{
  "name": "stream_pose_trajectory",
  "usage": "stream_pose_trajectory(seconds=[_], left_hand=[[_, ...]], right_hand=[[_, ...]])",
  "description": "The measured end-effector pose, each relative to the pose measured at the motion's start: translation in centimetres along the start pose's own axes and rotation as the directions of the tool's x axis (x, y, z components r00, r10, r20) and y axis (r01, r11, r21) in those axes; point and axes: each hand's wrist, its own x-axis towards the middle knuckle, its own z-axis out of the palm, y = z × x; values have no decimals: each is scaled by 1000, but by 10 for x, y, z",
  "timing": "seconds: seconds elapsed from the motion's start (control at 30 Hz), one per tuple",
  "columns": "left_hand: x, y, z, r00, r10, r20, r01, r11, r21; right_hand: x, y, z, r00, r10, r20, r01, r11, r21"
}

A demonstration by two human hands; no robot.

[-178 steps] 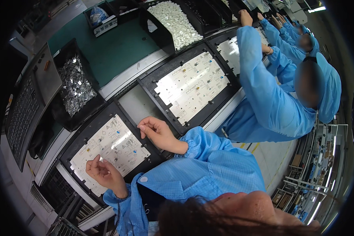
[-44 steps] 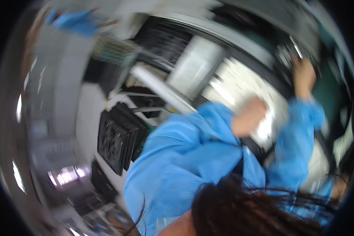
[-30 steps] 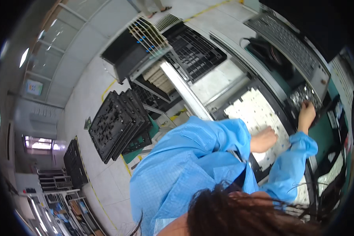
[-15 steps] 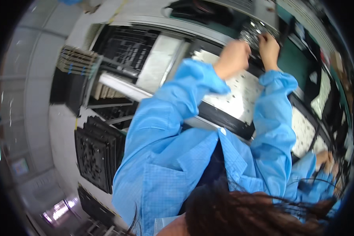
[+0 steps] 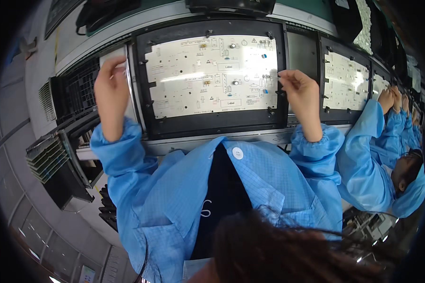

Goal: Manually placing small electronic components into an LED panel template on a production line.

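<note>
In front of me lies a white printed circuit board panel (image 5: 184, 96) with small parts standing on it. A black carrier frame (image 5: 174, 125) with small clips surrounds it. My left hand (image 5: 112, 96) hovers at the frame's left side, its fingers loosely bent and apart, with nothing visible in them. At the panel's right edge is my right hand (image 5: 301, 94), thumb and forefinger drawn together near a clip. Whatever may be between those fingertips is too small to make out.
Another framed board (image 5: 344, 82) lies to the right on the same line. Beyond it sits a co-worker in a blue smock (image 5: 368, 155), hands over a further board. A rack of boards (image 5: 47, 158) stands at my left. A black tray (image 5: 231, 5) is behind the frame.
Both hands have left the shiny clear bag at the far side and moved apart to the two sides of the board. My view has turned, bringing the whole panel into sight.
</note>
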Motion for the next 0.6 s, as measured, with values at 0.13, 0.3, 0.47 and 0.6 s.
stream_pose_trajectory(seconds=[0.13,0.3,0.47,0.6], left_hand=[[-13,-69,-2,973,-222,-66,218,974,-59],[-23,-89,2,958,-286,-40,279,953,-116],[-23,-98,11,966,-252,62,259,952,-162],[-26,-135,15,988,-107,110,129,968,-217]], right_hand=[[-3,-7,11,996,41,-81,-44,998,-39],[6,-14,15,995,75,-71,-82,991,-106],[8,-16,14,991,61,-115,-80,983,-163],[5,-27,25,972,-158,-172,59,879,-473]])
